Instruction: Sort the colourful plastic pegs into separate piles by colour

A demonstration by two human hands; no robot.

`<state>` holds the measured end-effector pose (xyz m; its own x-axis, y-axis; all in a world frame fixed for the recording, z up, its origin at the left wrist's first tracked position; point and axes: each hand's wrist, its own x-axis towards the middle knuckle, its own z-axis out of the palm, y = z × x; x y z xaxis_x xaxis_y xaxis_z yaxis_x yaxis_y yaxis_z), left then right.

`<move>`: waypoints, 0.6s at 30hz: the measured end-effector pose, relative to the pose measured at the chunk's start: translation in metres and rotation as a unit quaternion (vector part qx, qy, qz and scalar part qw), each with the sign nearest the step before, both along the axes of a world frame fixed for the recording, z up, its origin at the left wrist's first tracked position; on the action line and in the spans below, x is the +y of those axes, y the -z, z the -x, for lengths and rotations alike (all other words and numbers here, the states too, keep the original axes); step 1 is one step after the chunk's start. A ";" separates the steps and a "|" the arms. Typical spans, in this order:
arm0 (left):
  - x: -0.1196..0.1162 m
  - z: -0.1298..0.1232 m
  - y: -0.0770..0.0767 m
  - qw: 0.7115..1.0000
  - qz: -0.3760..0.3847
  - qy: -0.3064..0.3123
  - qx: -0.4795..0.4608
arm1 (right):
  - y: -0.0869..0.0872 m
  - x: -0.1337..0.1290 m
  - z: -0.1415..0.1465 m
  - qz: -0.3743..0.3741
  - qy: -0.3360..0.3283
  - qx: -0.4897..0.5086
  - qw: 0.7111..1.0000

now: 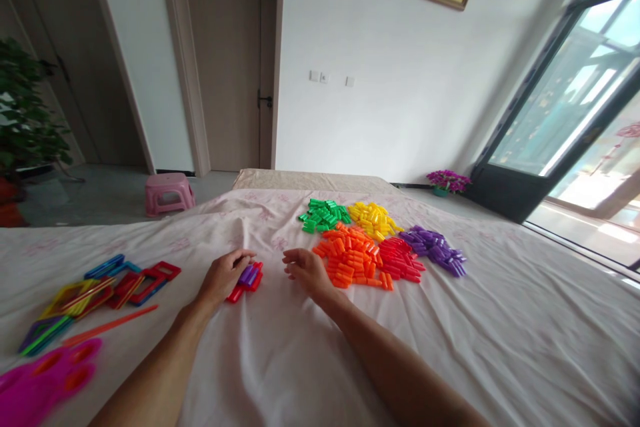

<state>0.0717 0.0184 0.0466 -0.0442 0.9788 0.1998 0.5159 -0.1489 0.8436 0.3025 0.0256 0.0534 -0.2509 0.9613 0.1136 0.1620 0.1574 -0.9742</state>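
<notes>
My left hand (226,275) is beside a small cluster of red pieces (255,280) with purple pieces (247,274) on top. Its fingers are stretched out and bent over the cluster's far left side; whether the hidden fingertips touch it I cannot tell. My right hand (309,271) hovers a little to the right of the cluster, fingers loosely curled and apart, with nothing visible in them. Close beside its wrist lies a heap of orange tube-like plastic pieces (351,255). Around that heap are piles of green (324,215), yellow (373,220), red (399,259) and purple pieces (434,248).
A pale floral cloth (280,360) covers the surface. At left lie coloured frame-shaped tiles (123,285), an orange stick (113,325) and a pink object with orange-filled holes (45,380). Beyond stand a pink stool (169,193) and a potted magenta flower (447,180).
</notes>
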 end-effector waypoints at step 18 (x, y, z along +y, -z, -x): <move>-0.004 -0.021 -0.003 0.996 -0.024 -0.008 0.088 | -0.007 -0.031 0.021 -0.233 -0.050 -0.329 0.914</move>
<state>0.0927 0.0144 0.0492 -0.0206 0.9673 0.2527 0.6571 -0.1774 0.7326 0.2812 -0.0057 0.0600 -0.4967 0.8155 0.2971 0.6502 0.5764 -0.4950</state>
